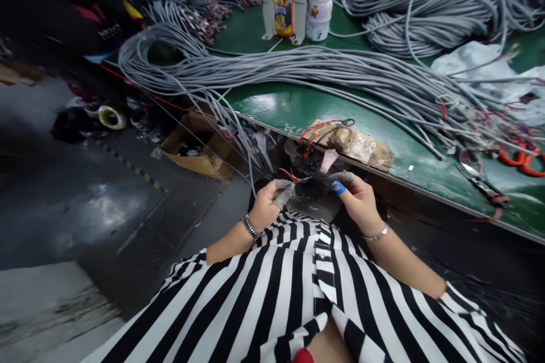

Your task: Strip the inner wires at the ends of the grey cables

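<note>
My left hand (268,202) is pinched shut, with grey covers on the fingertips, around the end of a cable. Thin coloured wires (301,179) fan out from those fingertips toward my other hand. My right hand (361,202) has blue wrap on the thumb and a grey cover on a finger. Its thumb and finger are closed on a dark, thin piece (322,176), whose kind I cannot make out. Both hands are in front of my striped shirt, just below the bench edge. Beyond them, a taped block (361,147) with red and black leads lies on that edge.
Long grey cables (272,68) stretch across the green bench (264,99). Cutters (481,181) and orange-handled scissors (522,159) lie at the right. A bottle (320,8) stands at the back. Below on the left sits a cardboard box (213,164); coiled cables (426,5) are piled behind.
</note>
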{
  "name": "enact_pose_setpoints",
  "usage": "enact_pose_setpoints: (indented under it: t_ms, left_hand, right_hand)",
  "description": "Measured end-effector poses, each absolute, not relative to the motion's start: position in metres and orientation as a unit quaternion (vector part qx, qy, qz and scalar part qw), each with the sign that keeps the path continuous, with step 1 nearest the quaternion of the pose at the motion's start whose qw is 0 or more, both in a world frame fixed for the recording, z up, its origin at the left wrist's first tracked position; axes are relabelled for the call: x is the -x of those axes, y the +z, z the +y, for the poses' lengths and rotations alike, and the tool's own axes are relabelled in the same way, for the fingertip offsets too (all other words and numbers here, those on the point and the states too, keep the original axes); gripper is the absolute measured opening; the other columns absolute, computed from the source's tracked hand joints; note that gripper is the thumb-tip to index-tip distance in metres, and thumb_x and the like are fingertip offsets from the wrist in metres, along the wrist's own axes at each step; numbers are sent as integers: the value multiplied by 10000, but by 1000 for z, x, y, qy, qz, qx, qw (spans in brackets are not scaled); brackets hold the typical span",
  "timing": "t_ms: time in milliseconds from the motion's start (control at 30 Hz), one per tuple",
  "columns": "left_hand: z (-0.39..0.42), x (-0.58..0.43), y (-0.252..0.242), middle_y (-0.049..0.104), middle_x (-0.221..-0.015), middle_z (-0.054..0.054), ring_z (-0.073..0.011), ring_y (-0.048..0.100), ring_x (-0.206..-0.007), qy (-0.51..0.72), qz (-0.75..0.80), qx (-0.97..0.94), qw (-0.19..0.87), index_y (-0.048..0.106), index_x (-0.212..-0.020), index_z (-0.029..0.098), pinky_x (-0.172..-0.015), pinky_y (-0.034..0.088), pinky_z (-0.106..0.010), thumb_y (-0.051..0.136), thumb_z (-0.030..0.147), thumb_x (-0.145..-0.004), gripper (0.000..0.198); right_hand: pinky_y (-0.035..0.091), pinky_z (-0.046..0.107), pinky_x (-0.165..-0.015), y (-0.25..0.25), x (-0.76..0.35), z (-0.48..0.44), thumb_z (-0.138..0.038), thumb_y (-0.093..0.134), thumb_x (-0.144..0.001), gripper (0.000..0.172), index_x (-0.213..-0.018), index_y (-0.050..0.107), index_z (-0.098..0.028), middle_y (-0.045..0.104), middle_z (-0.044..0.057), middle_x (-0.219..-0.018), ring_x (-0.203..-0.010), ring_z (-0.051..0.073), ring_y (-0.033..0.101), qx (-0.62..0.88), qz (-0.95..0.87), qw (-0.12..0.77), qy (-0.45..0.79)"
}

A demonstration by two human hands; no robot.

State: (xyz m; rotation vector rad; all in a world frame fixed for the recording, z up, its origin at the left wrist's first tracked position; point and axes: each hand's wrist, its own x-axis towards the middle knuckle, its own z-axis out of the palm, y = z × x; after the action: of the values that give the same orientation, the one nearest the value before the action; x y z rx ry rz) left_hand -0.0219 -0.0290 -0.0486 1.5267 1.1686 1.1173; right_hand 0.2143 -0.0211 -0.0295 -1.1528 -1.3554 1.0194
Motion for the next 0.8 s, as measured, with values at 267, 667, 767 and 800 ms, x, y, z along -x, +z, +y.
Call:
enact_pose_setpoints:
  t_ms: [267, 667, 767, 800]
  left_hand:
    - [-33, 18, -48, 669, -886, -58, -130, 638, -791, 407, 442, -682, 416, 638, -954, 142, -747, 530, -236, 607, 306, -831, 207]
    - [-41, 4, -36, 662, -769, -30, -105, 615, -675, 407, 446, -625, 495, 615, -899, 135, -655, 521, -211, 611, 363, -822, 241]
    - [-43, 2, -40, 675, -825, -44, -116, 629, -723, 420, 433, -641, 475, 623, -915, 134, -687, 525, -218, 612, 340, -825, 225]
    - [-43, 2, -42, 677, -840, -47, -118, 633, -736, 424, 436, -641, 469, 623, -921, 133, -697, 526, -221, 608, 332, -828, 220]
  right_hand:
    - [527, 311, -699, -20, -215, -30, -381, 687, -760, 301, -1009, 614, -228, 681, 49, -945, -798, 174, 630, 437, -589, 458, 502]
    - [471, 228, -538, -10, -186, -33, -343, 735, -683, 361, -955, 553, -192, 674, 25, -832, -583, 87, 561, 464, -535, 496, 502]
    - [517, 251, -651, -10, -179, -32, -303, 743, -657, 369, -954, 553, -195, 655, 6, -789, -696, 119, 623, 466, -504, 510, 520]
    - [522, 256, -667, -11, -178, -32, -286, 739, -655, 370, -963, 554, -195, 655, 4, -787, -707, 122, 630, 468, -497, 506, 527]
